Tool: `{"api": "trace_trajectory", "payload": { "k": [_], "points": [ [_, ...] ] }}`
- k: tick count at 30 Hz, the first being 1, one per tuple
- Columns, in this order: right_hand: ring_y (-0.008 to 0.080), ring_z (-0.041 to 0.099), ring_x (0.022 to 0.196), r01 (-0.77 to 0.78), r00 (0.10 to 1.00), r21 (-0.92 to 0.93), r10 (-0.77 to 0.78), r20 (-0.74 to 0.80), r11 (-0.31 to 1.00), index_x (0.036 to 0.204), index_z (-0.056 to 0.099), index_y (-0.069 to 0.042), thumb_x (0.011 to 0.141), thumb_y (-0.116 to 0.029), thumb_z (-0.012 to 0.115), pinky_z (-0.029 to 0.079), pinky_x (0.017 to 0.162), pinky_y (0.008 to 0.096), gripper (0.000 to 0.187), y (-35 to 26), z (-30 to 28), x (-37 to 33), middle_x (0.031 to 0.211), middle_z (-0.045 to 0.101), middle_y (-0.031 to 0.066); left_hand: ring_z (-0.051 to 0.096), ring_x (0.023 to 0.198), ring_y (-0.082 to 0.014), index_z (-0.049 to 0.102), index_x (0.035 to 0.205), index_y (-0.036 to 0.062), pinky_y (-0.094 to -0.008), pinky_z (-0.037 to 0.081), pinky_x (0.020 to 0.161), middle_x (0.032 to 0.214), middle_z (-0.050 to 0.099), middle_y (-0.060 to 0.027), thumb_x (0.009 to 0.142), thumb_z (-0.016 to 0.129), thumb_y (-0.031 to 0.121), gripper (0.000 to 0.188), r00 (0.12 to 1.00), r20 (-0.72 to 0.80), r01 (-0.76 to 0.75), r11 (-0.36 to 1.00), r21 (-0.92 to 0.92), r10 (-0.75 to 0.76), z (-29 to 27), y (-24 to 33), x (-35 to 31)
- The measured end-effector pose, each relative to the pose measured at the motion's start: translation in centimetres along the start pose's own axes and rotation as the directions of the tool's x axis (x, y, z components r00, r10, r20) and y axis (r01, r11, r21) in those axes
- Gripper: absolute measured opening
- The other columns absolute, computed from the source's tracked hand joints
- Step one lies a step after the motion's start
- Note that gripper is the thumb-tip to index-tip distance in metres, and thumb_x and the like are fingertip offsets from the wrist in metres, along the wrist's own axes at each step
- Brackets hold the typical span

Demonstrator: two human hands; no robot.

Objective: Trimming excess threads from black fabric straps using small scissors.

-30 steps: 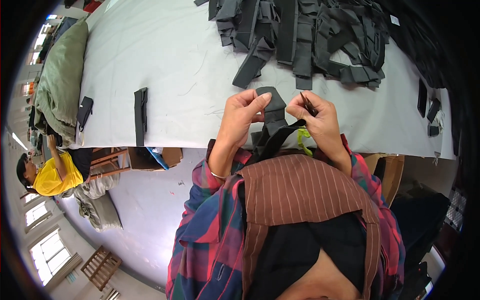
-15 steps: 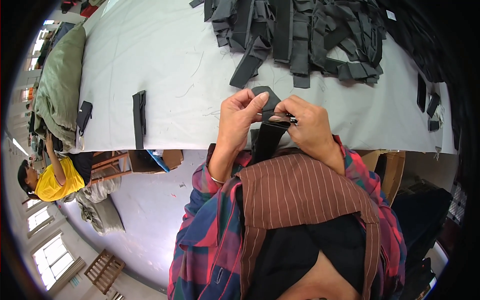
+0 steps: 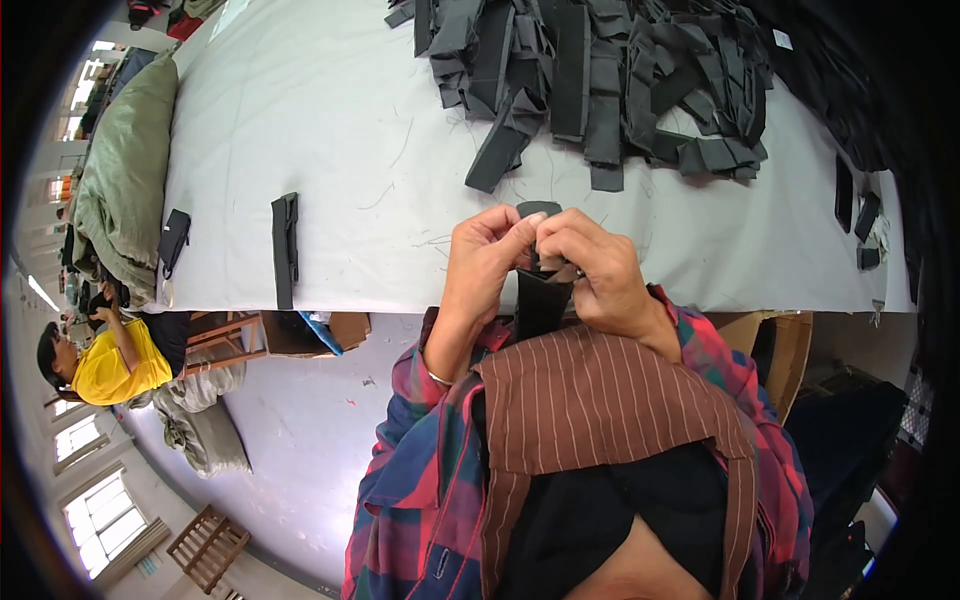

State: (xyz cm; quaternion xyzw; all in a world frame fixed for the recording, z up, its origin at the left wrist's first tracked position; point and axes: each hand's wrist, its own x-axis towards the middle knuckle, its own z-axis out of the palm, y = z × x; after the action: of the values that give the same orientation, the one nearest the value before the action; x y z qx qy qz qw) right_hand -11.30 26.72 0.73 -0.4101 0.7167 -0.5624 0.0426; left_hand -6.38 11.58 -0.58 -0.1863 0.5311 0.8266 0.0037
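Note:
Just over the table's near edge, my left hand (image 3: 482, 262) pinches a black fabric strip (image 3: 541, 303) between thumb and fingers. The strip's upper end shows above the fingertips, and its lower part hangs toward my apron. My right hand (image 3: 603, 268) is closed beside it, fingertips touching the strip close to the left thumb. A small metal tool (image 3: 560, 270), apparently thread snips, shows under the right fingers; most of it is hidden in that hand. Beyond both hands lies a heap of similar black strips (image 3: 604, 110).
One folded black strip (image 3: 285, 250) lies alone on the white-covered table (image 3: 350, 220) at left. Farther left are a small black pouch (image 3: 173, 243) and a big green sack (image 3: 125, 170). A co-worker in yellow (image 3: 122, 360) is beyond. Dark items (image 3: 866, 225) lie at the right end.
Both hands have come slightly nearer to me and closer together. The right fingers have moved up the strip beside the left thumb. The co-worker's arms have shifted.

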Motion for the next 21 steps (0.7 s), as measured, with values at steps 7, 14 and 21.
{"api": "trace_trajectory", "payload": {
  "k": [7,14,21],
  "points": [
    [0.0207,0.051,0.062,-0.174,0.985,0.042,0.173,0.019,0.984,0.083,0.05,0.003,0.062,0.018,0.04,0.042,0.059,0.0243,0.028,0.6,0.6,-0.4,0.071,0.051,0.0101,0.043,0.055,-0.0009,0.053,0.067,0.0069,-0.018,0.034,0.049,0.062,0.05,0.005,0.087,0.067,0.015,0.026,0.967,-0.214,-0.164,0.981,-0.099,0.14,0.4,-1.3,0.3],
    [0.0198,0.045,0.057,-0.234,0.964,0.152,0.209,0.166,0.96,0.081,0.052,0.001,0.074,0.013,0.052,0.04,0.057,0.0276,0.015,-0.1,-0.4,-0.1,0.067,0.05,0.0115,0.042,0.055,-0.0003,0.053,0.068,0.0093,-0.0168,0.036,0.048,0.065,0.05,0.0061,0.088,0.067,0.015,0.025,0.983,-0.182,-0.052,0.992,-0.114,0.03,0.1,-0.6,0.3],
    [0.0211,0.053,0.064,-0.23,0.972,0.1,0.233,-0.017,0.968,0.095,0.056,-0.002,0.082,-0.009,0.066,0.044,0.061,0.0289,0.018,-0.6,-1.6,1.4,0.076,0.055,0.0094,0.04,0.053,-0.0008,0.055,0.068,0.0105,-0.0162,0.034,0.048,0.063,0.049,0.0073,0.087,0.068,0.017,0.024,0.994,-0.078,0.067,0.992,-0.106,-0.075,-0.4,0.6,-0.3]
  ]
}}
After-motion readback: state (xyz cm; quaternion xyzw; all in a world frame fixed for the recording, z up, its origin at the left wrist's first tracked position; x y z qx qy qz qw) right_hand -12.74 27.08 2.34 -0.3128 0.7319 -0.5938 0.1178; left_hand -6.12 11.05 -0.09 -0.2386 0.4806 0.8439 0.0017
